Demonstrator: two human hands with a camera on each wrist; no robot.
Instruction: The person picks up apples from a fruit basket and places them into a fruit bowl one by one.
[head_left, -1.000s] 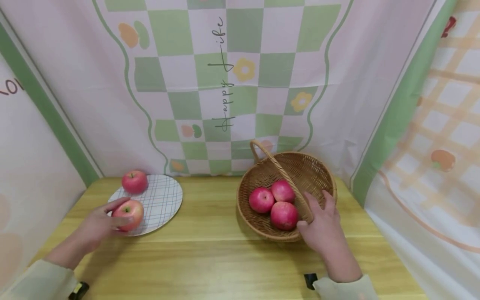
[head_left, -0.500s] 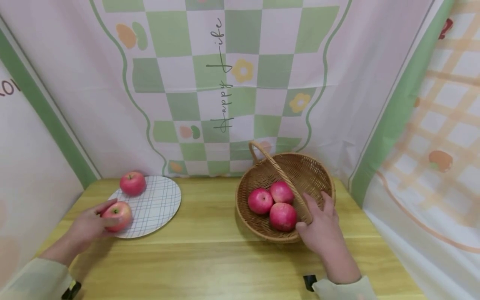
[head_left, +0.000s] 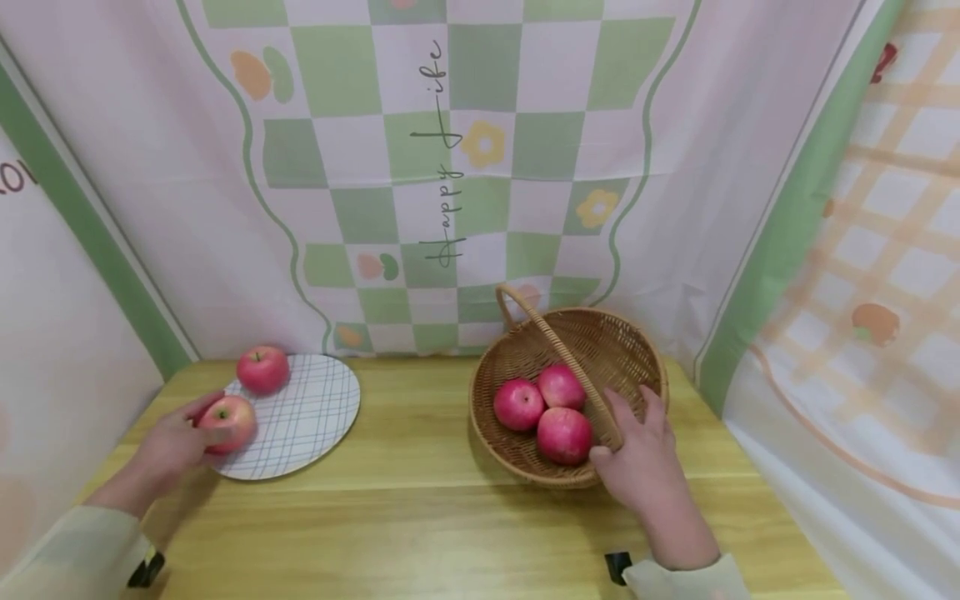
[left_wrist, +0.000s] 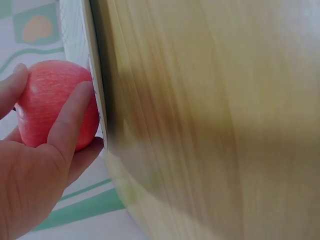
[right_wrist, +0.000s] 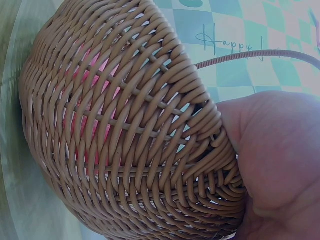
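My left hand [head_left: 167,446] has its fingers and thumb curled round a pale red apple [head_left: 227,425] at the near left part of the round checked plate [head_left: 322,408]. In the left wrist view this apple [left_wrist: 55,105] lies against the plate, with fingers on both sides. A second, redder apple [head_left: 262,370] sits behind it on the plate. On the right, my right hand [head_left: 648,467] grips the rim of a wicker basket [head_left: 615,350] beside the foot of its handle. Three red apples [head_left: 564,436] lie inside; the right wrist view shows red through the weave.
Both plate and basket stand on a wooden table [head_left: 375,525], with bare wood between them. A checked curtain [head_left: 420,167] hangs directly behind the table, and cloth panels [head_left: 862,333] close in both sides.
My left hand has shifted the apple to the left on the plate, then slightly back toward the other apple. My right hand stays at the basket rim. The head view has shifted slightly.
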